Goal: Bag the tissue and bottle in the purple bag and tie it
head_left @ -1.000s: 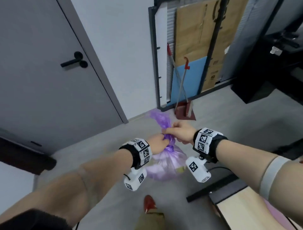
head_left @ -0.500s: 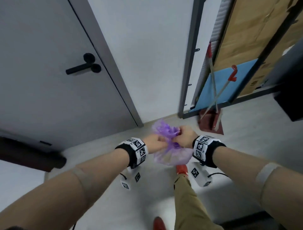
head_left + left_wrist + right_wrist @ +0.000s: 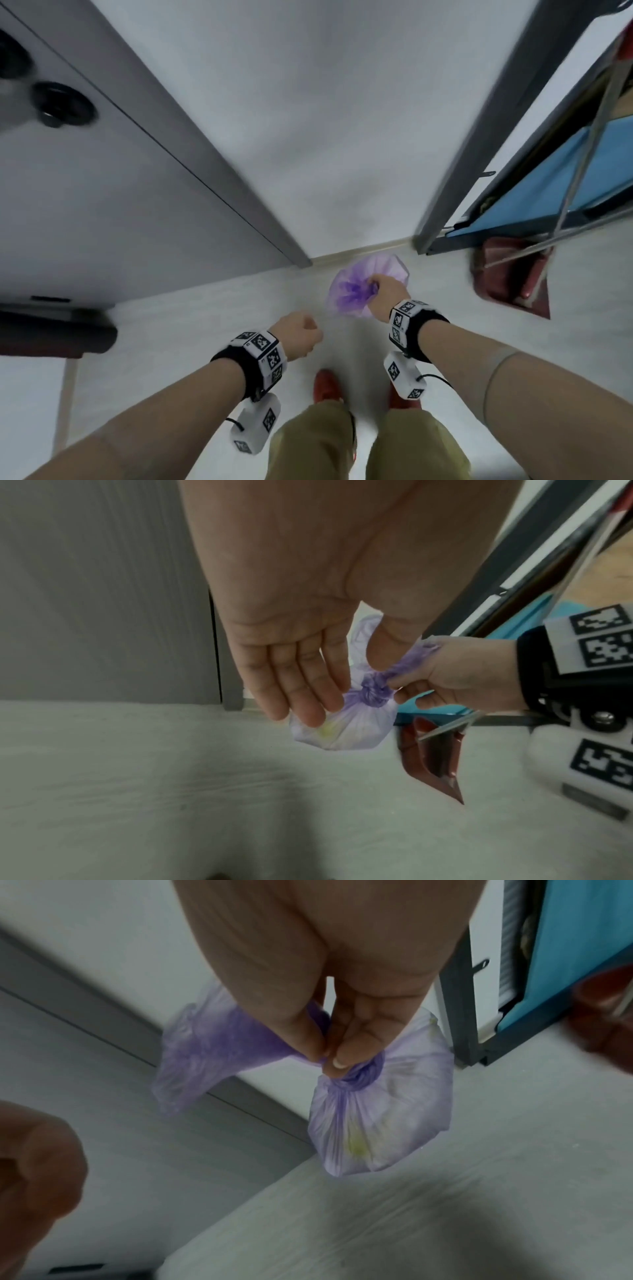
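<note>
Pale floor (image 3: 205, 308), grey door (image 3: 85, 205) (handle blurred), white wall (image 3: 308, 120)

A grey door with a round black handle (image 3: 63, 104) fills the upper left; a plain white wall (image 3: 325, 120) stands centre, a pale grey floor (image 3: 205, 308) below, a blue panel (image 3: 548, 185) upper right.

Right hand (image 3: 388, 294) extended forward, fingertips (image 3: 341, 1053) pinched together; left hand (image 3: 299, 331) lower, fingers straight, relaxed.
</note>
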The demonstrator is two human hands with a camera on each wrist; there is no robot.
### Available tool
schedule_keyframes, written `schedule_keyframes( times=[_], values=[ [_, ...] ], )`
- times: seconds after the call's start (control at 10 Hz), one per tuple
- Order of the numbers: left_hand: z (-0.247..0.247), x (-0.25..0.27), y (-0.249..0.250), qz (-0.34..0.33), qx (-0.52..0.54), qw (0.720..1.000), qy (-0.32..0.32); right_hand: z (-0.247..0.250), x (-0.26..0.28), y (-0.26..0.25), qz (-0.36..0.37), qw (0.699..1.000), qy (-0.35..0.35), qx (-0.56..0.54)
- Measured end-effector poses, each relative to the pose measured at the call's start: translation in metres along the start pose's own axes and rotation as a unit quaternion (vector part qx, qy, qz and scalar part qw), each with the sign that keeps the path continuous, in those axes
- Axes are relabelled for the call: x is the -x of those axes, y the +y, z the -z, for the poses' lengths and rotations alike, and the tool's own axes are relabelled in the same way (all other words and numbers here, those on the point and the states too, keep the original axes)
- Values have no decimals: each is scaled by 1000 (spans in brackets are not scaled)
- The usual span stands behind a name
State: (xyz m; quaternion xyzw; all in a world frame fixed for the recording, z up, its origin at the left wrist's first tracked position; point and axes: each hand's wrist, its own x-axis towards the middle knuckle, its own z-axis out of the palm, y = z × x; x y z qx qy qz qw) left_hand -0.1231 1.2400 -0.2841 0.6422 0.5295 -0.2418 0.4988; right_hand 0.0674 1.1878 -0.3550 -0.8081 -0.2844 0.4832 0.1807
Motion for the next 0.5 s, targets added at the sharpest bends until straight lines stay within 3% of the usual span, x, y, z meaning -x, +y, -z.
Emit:
schedule_keyframes(
  times=[0.1, 0.3, 0.5],
  values=[
    [-5, -93, -20, -11, -6, 1000, 21, -30, -82, 21, -34, 999, -3, 26],
    [-10, -249, -66, -1, 14, 998, 58, -86, -227, 74, -14, 999, -7, 48],
    [-2, -297, -82, 2, 29, 997, 68, -110, -293, 101, -47, 999, 10, 11]
  ],
)
